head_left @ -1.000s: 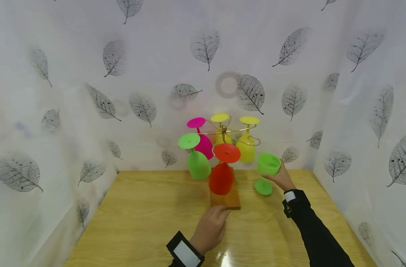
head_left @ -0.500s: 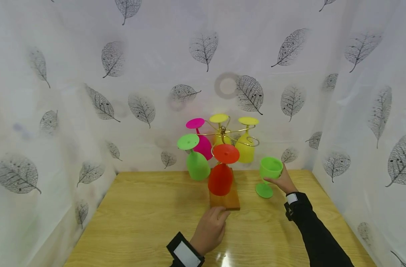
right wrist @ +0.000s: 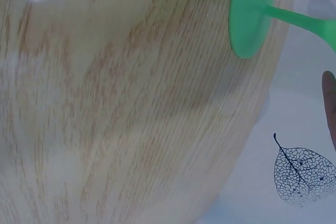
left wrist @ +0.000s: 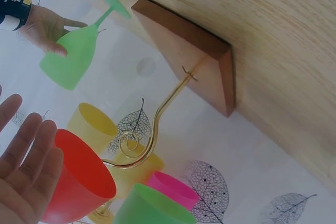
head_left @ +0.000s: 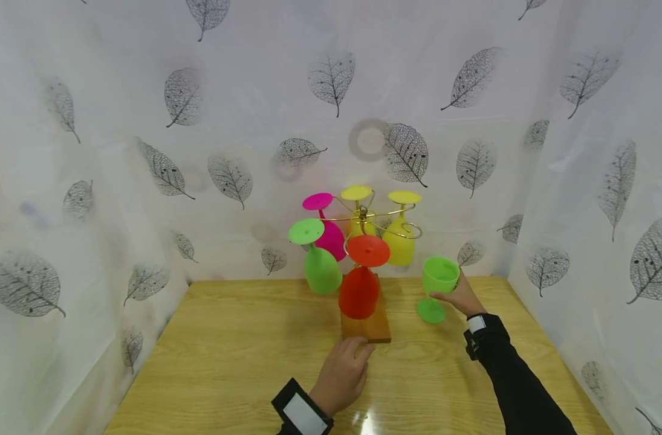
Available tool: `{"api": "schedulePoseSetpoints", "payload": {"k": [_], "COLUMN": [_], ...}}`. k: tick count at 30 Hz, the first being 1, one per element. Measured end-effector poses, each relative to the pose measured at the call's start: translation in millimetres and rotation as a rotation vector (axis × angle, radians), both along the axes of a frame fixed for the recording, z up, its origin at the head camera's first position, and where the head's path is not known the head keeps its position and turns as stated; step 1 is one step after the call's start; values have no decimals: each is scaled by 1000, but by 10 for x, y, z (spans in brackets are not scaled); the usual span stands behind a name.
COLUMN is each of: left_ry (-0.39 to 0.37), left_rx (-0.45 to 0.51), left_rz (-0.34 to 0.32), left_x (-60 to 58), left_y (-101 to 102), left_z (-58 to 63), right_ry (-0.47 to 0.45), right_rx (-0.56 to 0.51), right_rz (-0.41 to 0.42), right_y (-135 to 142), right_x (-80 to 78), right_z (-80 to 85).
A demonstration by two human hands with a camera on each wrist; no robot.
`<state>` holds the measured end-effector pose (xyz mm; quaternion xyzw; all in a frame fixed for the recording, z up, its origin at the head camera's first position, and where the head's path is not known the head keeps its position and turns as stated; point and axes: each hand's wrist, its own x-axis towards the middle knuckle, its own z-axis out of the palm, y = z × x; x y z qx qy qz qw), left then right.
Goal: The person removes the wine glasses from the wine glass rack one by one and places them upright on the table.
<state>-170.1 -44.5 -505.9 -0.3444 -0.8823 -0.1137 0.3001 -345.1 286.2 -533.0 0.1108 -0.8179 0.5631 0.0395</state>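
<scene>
My right hand (head_left: 462, 295) grips a bright green goblet (head_left: 441, 277) by its bowl, thumb across the front. The goblet is upright, its round foot (right wrist: 252, 17) right at the tabletop. My left hand (head_left: 341, 373) lies at the front end of the rack's wooden base (head_left: 367, 330), its fingers loosely extended and holding nothing in the left wrist view. From the gold wire rack (head_left: 364, 215) several goblets hang upside down by their feet: a red goblet (head_left: 359, 292) in front, a green goblet (head_left: 322, 270) and a magenta goblet (head_left: 331, 240) at left, yellow goblets (head_left: 399, 243) behind.
The wood-grain table (head_left: 243, 350) runs back to a white leaf-print curtain (head_left: 276, 72), which also closes off both sides. Wire curls of the rack stick out above the base, near the goblet in my right hand.
The green goblet in my right hand has come slightly right and toward me, and stands straighter. My left hand has stayed at the base. The hanging goblets look unchanged.
</scene>
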Motion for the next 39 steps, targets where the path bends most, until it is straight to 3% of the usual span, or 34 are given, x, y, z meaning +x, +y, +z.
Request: {"api": "schedulePoseSetpoints", "payload": {"k": [5,8,13,18,23,26,30,34,39], "left_ry": [25,37,98,178,208,219,227,228,201], "left_rx": [-1,6,38,75,92,99,96,100,120], "left_rz": [8,20,36,61,87,83,88,81,63], "left_x": [-16,-40,-108,-293,-440,-474,-464,-448,-399], "left_y": [-24,-81,-285,-537,-624,-600,-519,-442,-395], "left_z": [-29,-41,28,254,488,566,581,570,540], "right_ry": [-32,19,249,499,677,720,726,690,525], "right_rx": [49,76,98,164,138,85,8,-99,-246], "right_rz": [-27,-106,-258,-312,-247,-164,-51,48,109], "right_y": [30,65,-9,-265,-501,-686,-971,-1182,-1382], "right_x": [137,283,671,1020,1212,1314,1412,1305,1031], "right_z": [96,177,384,615,735,849,1047,1099,1084]}}
